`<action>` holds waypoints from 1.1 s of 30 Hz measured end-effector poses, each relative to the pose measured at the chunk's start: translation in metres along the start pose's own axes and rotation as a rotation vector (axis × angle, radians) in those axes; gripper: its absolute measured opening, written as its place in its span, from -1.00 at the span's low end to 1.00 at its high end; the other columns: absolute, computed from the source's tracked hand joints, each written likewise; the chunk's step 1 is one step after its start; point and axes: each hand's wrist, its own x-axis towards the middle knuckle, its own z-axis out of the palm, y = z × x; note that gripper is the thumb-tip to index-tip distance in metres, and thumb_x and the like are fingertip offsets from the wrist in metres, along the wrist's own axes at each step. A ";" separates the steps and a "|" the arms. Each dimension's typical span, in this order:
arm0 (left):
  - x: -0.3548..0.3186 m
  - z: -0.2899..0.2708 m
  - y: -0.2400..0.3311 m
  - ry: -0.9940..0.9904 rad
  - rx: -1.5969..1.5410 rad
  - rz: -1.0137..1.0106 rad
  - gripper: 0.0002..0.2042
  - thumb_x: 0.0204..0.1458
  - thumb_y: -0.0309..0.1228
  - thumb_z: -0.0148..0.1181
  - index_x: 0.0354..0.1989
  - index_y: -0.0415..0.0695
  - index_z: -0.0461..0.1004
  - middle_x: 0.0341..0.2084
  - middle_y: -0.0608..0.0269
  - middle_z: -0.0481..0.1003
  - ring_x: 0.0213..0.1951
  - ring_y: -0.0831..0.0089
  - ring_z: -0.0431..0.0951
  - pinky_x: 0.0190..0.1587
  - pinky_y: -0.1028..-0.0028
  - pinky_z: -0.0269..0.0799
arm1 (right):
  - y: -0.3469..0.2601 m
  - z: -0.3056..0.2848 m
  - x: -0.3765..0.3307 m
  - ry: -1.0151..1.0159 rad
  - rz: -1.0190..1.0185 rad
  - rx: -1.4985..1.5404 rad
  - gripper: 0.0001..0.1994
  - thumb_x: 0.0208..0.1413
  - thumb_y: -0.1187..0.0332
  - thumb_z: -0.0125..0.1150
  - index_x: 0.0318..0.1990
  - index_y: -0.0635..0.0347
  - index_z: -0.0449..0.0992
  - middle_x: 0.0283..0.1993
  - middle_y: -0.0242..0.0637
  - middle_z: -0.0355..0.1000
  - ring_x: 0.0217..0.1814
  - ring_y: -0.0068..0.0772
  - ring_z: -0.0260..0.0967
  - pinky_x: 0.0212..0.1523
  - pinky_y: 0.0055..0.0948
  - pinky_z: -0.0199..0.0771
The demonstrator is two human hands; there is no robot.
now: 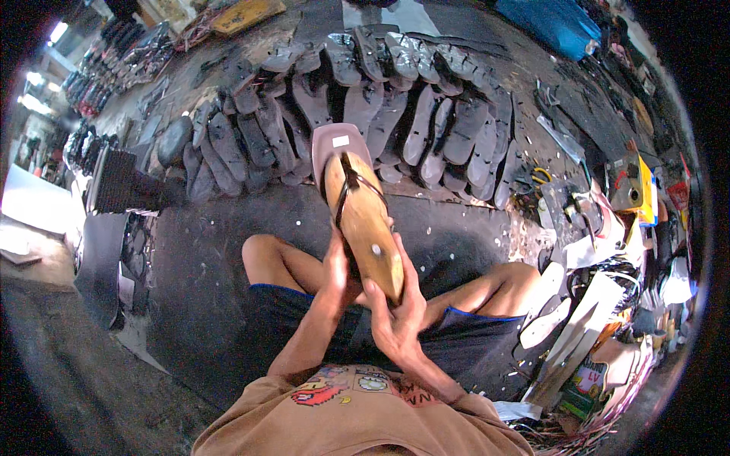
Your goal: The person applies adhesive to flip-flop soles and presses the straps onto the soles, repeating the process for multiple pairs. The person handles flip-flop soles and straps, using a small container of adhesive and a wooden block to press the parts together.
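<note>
**Left hand [337, 264] and right hand [398, 313] close on a wooden shoe last [370, 232]**

The right hand grips the heel end of the last, its thumb laid along the near edge. The left hand wraps the left side, most of its fingers hidden beneath. The last is held up in front of the body, toe end pointing away, with dark thong straps [351, 182] across it and a mauve sole [325, 149] jutting past the toe, a white label [340, 141] on its tip.

Room for moving lies to either side, over the black mat [198, 281], bounded on the near side by the left knee [264, 257] and the right knee [515, 283]. Along the mat's far edge, dark sandal soles [460, 133] stand packed in a curved bank; the mauve sole's tip overlaps them in the view, and the gap between cannot be judged.

Small pale specks dot the mat. On the right, pale cut-out soles [545, 323] lie beside the knee, with yellow-handled scissors [542, 176] and a yellow box [646, 194] farther out. On the left stands a black ribbed stack [122, 178]. Beyond, a blue sheet [555, 29] lies at the upper right, and lamps [58, 32] glow at the upper left.
</note>
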 end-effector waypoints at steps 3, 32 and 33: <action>0.013 -0.009 0.044 0.182 -0.128 0.129 -0.33 0.46 0.22 -0.19 0.44 -0.08 0.31 0.30 0.09 0.44 0.23 0.19 0.51 0.23 0.12 0.51 | 0.009 -0.016 -0.037 0.028 0.109 -0.015 -0.35 0.33 0.50 0.26 0.52 0.44 0.19 0.46 0.13 0.36 0.55 -0.04 0.26 0.53 -0.11 0.22; -0.084 -0.017 -0.010 0.122 0.768 0.056 -0.47 0.23 -0.54 0.34 0.37 -0.33 0.36 0.01 0.18 0.64 -0.11 0.41 0.67 0.09 0.43 0.56 | 0.016 -0.090 0.167 -0.903 -0.145 -0.350 -0.19 -0.08 0.40 0.60 0.41 0.15 0.39 0.38 -0.01 0.44 0.38 -0.03 0.44 0.37 -0.07 0.44; -0.089 -0.020 -0.004 0.214 0.693 0.141 -0.45 0.23 -0.54 0.35 0.38 -0.32 0.34 0.00 0.18 0.64 -0.12 0.39 0.67 0.09 0.43 0.56 | 0.024 -0.078 0.175 -0.904 -0.120 -0.303 -0.20 -0.05 0.39 0.59 0.40 0.19 0.38 0.38 0.00 0.42 0.35 -0.07 0.44 0.35 -0.13 0.45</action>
